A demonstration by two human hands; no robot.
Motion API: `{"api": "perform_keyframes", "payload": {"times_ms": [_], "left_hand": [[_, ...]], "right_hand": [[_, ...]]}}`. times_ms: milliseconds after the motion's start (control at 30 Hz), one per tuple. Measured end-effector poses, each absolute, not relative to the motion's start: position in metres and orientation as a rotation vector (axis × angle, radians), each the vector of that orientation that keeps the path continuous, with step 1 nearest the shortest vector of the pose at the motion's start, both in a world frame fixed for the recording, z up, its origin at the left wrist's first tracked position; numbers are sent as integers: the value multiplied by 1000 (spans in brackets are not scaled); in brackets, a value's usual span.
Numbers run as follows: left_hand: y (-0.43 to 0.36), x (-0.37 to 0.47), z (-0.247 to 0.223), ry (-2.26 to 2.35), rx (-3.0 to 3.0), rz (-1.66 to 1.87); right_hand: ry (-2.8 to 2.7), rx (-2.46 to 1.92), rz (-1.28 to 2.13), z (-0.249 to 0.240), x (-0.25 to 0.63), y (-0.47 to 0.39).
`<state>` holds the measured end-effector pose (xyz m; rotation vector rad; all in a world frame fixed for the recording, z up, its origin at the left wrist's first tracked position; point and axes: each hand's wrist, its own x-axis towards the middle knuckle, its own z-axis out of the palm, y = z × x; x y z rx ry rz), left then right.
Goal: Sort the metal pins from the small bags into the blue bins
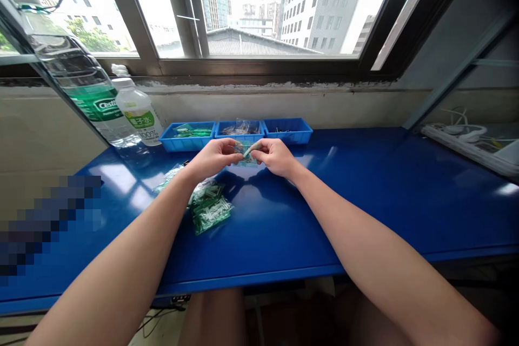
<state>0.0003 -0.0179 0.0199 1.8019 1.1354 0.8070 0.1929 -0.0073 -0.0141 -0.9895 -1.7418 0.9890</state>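
Both arms stretch over the blue table to a small clear plastic bag (246, 161) held up just in front of the blue bins. My left hand (217, 158) pinches its left side between thumb and fingers. On the right side, my right hand (275, 155) is closed on the same bag. Small pieces show through the plastic, too small to name. Below my left hand and beside the left forearm lie several filled plastic bags (211, 215) with green and whitish contents, partly hidden by the arm.
Three blue bins stand along the back: the left bin (187, 144) holds green packets, the middle bin (239, 135) small parts in plastic, the right bin (298, 137) small dark pieces. A large water bottle (87, 86) and a smaller bottle (140, 113) stand at the back left.
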Motion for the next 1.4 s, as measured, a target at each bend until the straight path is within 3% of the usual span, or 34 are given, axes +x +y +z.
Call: {"api": "perform_keyframes", "payload": {"times_ms": [667,833,1033,1167,1400], "left_hand": [[-18,3,19,1269,1684,982],[-7,-1,9,1235,1740,1236],[5,-16,8,1618,1895,1433],[9,-29,11,1938,1992,1417],[18,-43,4,2186,1948,1077]], "right_hand": [[-1696,-935,908,-10,191,-16],[-1640,-962,939,-10,191,-15],[-1676,-1050,965,-11,191,-14],[-1769,-1091,923,-12,191,-14],[-1857,-1114,869,-10,191,-17]]}}
